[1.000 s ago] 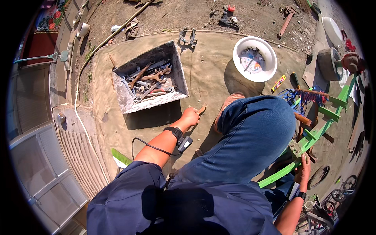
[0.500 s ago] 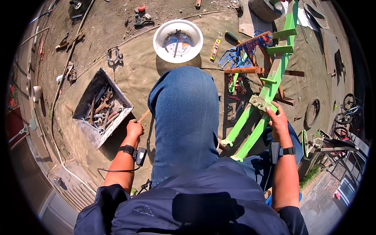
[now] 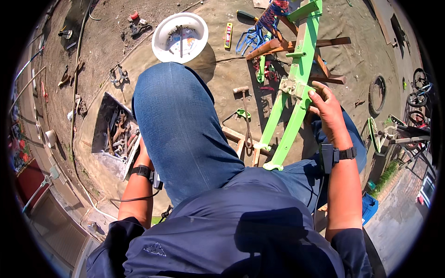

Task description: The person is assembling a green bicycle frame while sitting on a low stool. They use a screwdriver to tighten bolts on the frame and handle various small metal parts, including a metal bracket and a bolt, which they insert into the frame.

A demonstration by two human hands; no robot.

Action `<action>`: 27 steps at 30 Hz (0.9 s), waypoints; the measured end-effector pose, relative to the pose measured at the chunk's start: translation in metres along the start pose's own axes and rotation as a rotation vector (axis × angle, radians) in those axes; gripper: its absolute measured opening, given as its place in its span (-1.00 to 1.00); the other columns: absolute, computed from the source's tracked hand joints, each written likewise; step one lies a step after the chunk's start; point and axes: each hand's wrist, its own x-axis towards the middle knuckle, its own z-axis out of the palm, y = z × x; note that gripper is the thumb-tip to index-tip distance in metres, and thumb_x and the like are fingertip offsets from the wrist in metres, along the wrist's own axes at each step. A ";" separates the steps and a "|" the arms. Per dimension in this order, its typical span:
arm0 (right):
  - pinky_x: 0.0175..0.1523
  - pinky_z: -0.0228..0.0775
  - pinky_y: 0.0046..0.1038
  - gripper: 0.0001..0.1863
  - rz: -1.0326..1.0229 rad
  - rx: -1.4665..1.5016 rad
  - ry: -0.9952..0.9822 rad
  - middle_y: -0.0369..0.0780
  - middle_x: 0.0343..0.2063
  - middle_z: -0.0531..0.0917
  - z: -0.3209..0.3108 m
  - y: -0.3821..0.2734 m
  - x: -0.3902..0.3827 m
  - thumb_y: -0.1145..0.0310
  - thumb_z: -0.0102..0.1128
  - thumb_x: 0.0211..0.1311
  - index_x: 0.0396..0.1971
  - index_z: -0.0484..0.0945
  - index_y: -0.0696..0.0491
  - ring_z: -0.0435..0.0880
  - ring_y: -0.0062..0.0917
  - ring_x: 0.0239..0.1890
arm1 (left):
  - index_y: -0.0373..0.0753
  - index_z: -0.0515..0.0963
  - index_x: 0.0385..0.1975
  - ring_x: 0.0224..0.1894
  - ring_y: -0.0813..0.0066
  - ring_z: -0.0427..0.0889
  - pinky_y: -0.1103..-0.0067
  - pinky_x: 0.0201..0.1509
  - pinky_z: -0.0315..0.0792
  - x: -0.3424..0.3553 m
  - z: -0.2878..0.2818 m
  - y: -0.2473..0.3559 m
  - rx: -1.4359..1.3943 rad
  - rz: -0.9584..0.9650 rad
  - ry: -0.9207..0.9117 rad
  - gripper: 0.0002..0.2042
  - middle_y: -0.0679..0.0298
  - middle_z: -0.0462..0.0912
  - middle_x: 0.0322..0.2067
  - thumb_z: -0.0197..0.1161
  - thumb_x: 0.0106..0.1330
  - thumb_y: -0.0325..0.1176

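Note:
My right hand (image 3: 327, 109) grips a bright green bicycle frame (image 3: 296, 88), just beside its grey bracket. The frame lies across brown wooden bars (image 3: 273, 46) on a tan ground sheet. My left hand (image 3: 144, 156) is down beside my raised left thigh in blue jeans and mostly hidden behind it. Only the wrist with a black watch shows, next to a metal tray of wrenches (image 3: 116, 136). Whether the left hand holds anything cannot be seen.
A white basin (image 3: 160, 34) with tools stands ahead, a yellow tool (image 3: 228, 35) beside it. A hammer (image 3: 244, 109) lies left of the frame. Blue cord (image 3: 252, 34) hangs on the bars. A tyre (image 3: 378, 95) and bicycle wheels (image 3: 417, 83) are at right.
The view has swung, so the frame and basin sit closer. My left hand has dropped back behind the thigh, near the tray. My right hand stays on the green frame.

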 end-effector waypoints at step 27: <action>0.03 0.43 -0.50 -0.50 0.086 0.585 0.641 -0.14 0.04 0.52 -0.290 0.193 -0.118 0.19 0.11 0.36 0.20 0.34 0.11 0.59 -0.45 -0.03 | -0.37 0.56 -0.11 -0.29 0.45 0.61 0.54 -0.19 0.48 -0.093 -0.090 0.292 0.104 0.458 0.096 -0.71 0.24 0.66 -0.28 0.10 0.34 -0.28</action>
